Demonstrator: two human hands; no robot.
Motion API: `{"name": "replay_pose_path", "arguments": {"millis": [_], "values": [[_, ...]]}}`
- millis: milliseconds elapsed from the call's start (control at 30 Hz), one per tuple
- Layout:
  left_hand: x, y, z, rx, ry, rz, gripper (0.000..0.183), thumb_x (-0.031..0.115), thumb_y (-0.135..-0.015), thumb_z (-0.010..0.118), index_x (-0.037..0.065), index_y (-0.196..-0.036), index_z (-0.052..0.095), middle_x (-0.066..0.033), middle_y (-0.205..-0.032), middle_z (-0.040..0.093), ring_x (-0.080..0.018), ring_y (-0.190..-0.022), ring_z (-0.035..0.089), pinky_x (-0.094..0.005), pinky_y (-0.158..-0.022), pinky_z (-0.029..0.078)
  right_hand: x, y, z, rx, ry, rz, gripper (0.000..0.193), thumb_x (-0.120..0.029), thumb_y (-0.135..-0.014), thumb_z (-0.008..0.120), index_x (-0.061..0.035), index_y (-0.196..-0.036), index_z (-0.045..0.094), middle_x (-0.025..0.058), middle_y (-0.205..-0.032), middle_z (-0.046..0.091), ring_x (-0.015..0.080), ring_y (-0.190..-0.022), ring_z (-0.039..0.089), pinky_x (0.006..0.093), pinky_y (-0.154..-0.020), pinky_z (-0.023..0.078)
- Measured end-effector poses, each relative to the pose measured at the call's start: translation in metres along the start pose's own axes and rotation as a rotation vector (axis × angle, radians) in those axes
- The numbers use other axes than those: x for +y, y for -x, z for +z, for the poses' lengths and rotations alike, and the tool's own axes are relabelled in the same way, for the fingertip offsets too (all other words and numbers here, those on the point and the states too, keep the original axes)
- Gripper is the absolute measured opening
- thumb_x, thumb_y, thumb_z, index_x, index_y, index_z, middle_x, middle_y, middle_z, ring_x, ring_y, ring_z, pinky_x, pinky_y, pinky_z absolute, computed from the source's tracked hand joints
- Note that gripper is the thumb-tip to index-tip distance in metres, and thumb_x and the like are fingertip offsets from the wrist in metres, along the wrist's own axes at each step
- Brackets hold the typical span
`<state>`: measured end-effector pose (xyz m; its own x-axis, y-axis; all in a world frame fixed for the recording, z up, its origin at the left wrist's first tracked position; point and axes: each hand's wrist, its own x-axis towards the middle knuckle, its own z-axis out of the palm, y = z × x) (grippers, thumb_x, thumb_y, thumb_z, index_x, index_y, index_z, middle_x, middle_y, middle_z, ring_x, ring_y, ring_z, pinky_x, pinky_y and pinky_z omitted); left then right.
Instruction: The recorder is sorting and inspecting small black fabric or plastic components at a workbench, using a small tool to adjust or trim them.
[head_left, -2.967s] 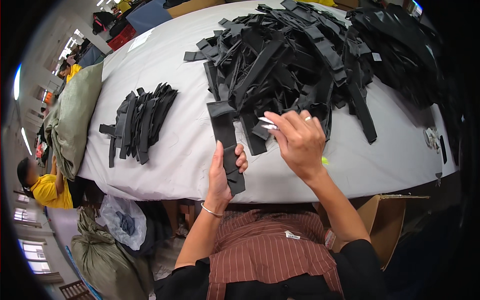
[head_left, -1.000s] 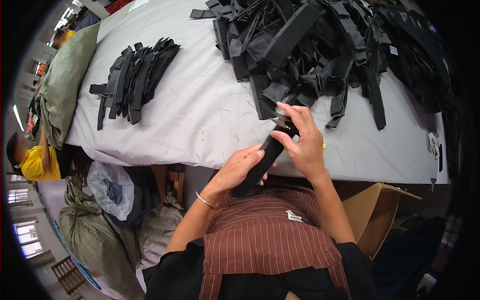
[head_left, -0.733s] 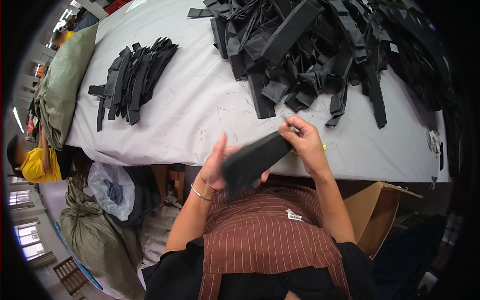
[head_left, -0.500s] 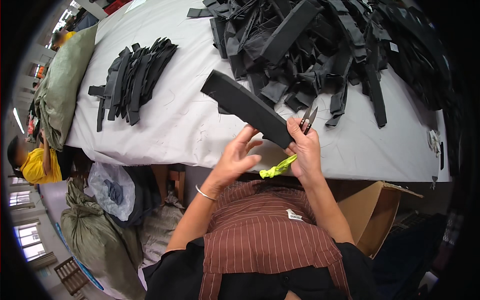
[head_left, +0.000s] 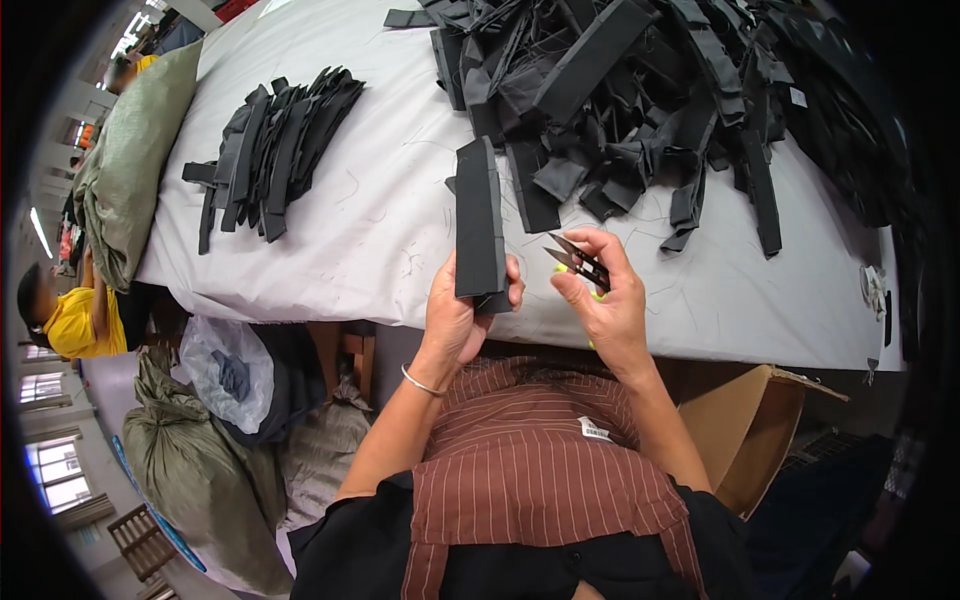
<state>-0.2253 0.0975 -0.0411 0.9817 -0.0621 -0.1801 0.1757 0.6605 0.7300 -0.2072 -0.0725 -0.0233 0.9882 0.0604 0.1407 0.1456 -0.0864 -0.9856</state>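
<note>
One black fabric strip (head_left: 480, 222), held over a white-covered table (head_left: 385, 275), has its long axis nearly square to the table's near edge and its lower end gripped in the curled fingers of the left hand (head_left: 452, 315). To its right, not touching it, the right hand (head_left: 615, 312) grips thread snips (head_left: 591, 269) (blades parted, tips toward the strip).

Bright windows (head_left: 52, 462), pale lilac floor (head_left: 108, 395)

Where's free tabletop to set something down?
Thread-strewn white cloth between the small stack and held strip; also between the right hand and the cloth's right edge. Crowded: far middle and right, under the large pile and dark heap.
</note>
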Motion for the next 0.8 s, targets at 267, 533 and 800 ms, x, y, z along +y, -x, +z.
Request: {"name": "replay_pose_path", "arguments": {"millis": [267,533,800], "values": [[-0.001,0.006,0.007,-0.052,0.045,-0.117,0.015,0.017,-0.097,0.051,0.005,-0.105,0.049,-0.0119,-0.084,0.060,-0.0177,-0.065,0.058,-0.0287,-0.060,0.049,0.002,-0.007,0.003,-0.029,0.349,-0.305,0.015,-0.010,-0.077,0.072,-0.0061,-0.091,0.068,0.0057,-0.078,0.066,0.0193,-0.067,0.059,0.0292,-0.062,0.046],[-0.004,0.006,0.006,-0.103,0.018,-0.135,0.018,0.015,-0.095,0.054,0.005,-0.109,0.049,-0.0116,-0.083,0.061,-0.0167,-0.066,0.058,-0.0268,-0.059,0.048,0.002,-0.002,-0.004,0.033,0.243,-0.156,0.012,-0.013,-0.081,0.070,-0.0070,-0.090,0.068,0.0054,-0.078,0.068,0.0193,-0.067,0.063,0.0288,-0.061,0.048],[-0.019,0.002,0.001,-0.073,-0.630,0.125,0.021,0.011,-0.092,0.058,0.001,-0.110,0.055,-0.0025,-0.096,0.062,-0.0061,-0.084,0.056,-0.0205,-0.073,0.047,-0.013,-0.004,0.006,-0.121,0.434,-0.072,0.014,-0.018,-0.081,0.069,-0.0080,-0.090,0.065,0.0063,-0.077,0.068,0.0209,-0.066,0.065,0.0314,-0.057,0.048]]}}
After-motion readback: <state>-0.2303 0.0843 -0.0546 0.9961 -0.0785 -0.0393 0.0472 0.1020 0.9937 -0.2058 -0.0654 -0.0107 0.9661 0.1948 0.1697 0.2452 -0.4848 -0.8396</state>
